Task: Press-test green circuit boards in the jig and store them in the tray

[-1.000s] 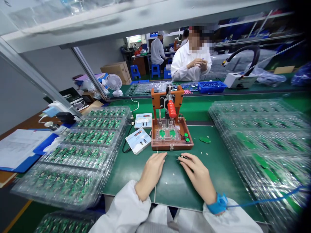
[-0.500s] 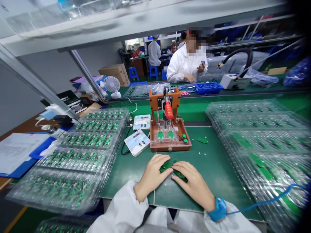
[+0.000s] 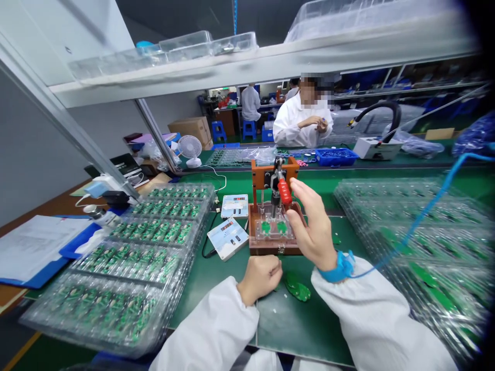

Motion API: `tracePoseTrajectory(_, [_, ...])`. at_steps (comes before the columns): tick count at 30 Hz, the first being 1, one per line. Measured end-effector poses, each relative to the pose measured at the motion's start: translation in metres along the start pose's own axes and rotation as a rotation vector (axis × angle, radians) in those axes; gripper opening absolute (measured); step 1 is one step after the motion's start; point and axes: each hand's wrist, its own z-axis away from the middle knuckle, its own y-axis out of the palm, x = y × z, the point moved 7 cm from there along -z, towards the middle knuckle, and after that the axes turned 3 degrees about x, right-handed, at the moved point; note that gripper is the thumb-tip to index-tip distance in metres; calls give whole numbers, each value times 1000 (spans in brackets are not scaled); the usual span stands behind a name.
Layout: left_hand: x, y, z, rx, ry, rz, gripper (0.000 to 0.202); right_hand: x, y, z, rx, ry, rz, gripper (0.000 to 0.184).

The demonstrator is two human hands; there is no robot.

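My right hand (image 3: 312,226) is raised at the test fixture (image 3: 276,247), thumb and fingers apart around the right side of the red clamp handle (image 3: 285,191). Whether it touches the handle I cannot tell. My left hand (image 3: 261,277) is closed, low over the mat in front of the fixture; whatever its fingers hold, if anything, is hidden. Just right of it lies a small pile of green circuit boards (image 3: 297,287). Two green boards (image 3: 281,226) sit under the clear plate of the fixture.
Stacked clear trays of circuit boards (image 3: 131,263) stand on the left, and more clear trays (image 3: 402,226) on the right. Two white counter boxes (image 3: 227,238) sit left of the fixture. A blue wrist strap cord (image 3: 421,221) runs off right. A co-worker (image 3: 301,123) sits opposite.
My right hand has left the pile of green boards and risen to the red handle. My left hand has moved off the pile and closed. The camera view has tilted up.
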Motion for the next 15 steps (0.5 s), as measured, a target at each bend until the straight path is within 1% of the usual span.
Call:
tracePoseTrajectory(2, [4,-1,2,8,-45,33,37,-1,9,-7,37,-65,17,45])
tracePoseTrajectory(5, [8,-4,2,1,-100,64,38,-8,16,-8,24,-95,23,39])
tracePoseTrajectory(7, [7,-4,0,8,-101,70,39,-9,15,-7,-1,-122,46,36])
tracePoseTrajectory(10, [2,-1,-1,38,-75,74,40,-2,8,-14,-34,-181,93,30])
tracePoseTrajectory(12, [0,-1,0,44,-60,85,40,3,-1,-31,-86,-163,105,30])
tracePoseTrajectory(14, [-1,-2,0,32,-48,92,40,2,-10,-61,-127,-81,88,36])
tracePoseTrajectory(15, [-1,-3,0,24,-40,89,40,-2,-11,-79,-126,-35,66,40])
